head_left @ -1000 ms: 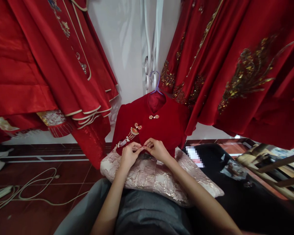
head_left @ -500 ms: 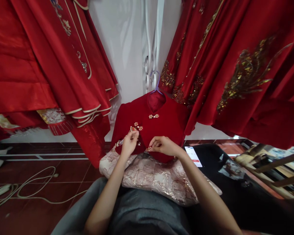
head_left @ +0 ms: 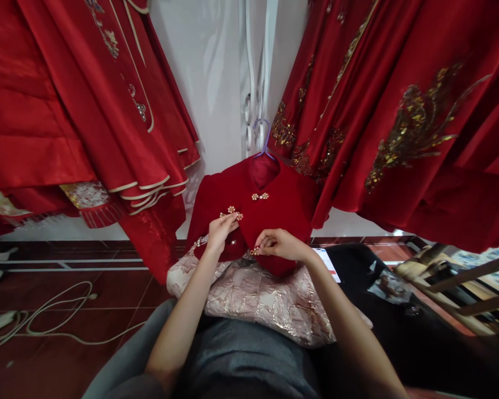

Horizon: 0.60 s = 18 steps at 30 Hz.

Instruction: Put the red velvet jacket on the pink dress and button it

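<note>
A red velvet jacket (head_left: 222,191) hangs on a purple hanger (head_left: 266,145) in front of me, its lower part resting over a pink and gold brocade garment (head_left: 270,310) on my lap. At its neck sits a gold flower clasp (head_left: 260,197), fastened. My left hand (head_left: 222,231) has its fingers pinched on another gold flower clasp (head_left: 232,210) on the left front panel. With thumb and forefinger, my right hand (head_left: 280,245) grips a small gold flower button (head_left: 254,251) at the right panel's edge. A small pearl-like piece (head_left: 233,242) shows between the hands.
Red embroidered garments (head_left: 149,111) hang at left, and more red garments with gold sequins (head_left: 411,133) at right. A phone (head_left: 328,265) and a clear plastic bag (head_left: 390,288) lie on a black surface (head_left: 357,310). A white cable (head_left: 62,310) runs across the tiled floor.
My left hand has moved slightly up and right, its fingertips now at the flower clasp. My right hand has shifted only a little, still pinching the small flower button.
</note>
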Motion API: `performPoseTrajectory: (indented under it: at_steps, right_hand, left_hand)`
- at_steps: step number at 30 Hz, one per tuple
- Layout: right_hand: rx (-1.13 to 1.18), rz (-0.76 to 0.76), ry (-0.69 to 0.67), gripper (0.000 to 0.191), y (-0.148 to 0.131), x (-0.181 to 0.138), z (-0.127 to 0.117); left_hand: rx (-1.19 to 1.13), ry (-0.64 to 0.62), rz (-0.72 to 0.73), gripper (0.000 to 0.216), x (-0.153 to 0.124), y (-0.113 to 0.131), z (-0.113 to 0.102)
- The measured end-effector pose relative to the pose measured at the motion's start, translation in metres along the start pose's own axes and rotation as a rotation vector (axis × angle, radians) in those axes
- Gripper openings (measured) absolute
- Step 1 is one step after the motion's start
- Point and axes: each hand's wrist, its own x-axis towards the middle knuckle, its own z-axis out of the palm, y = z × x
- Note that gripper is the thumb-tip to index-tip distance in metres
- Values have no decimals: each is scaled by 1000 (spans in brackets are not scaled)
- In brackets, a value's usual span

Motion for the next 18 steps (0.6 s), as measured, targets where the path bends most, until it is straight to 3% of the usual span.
performPoseTrajectory:
  at_steps: [5,9,11,15,18]
  right_hand:
    - [-27,-11,0,17,-2,0,2]
    - [-42,14,-12,18,-7,-4,-2]
    - [-45,38,-62,18,-10,-7,-6]
    - [-94,72,-117,14,-16,-16,-16]
    - [-123,98,-105,11,-17,-21,-20]
  left_hand:
    - [107,108,8,20,7,-5,6]
    - [235,2,33,28,11,-2,15]
    - [370,-83,173,28,13,7,22]
    - [840,-173,645,21,20,29,39]
    - [1169,-242,858,24,30,38,51]
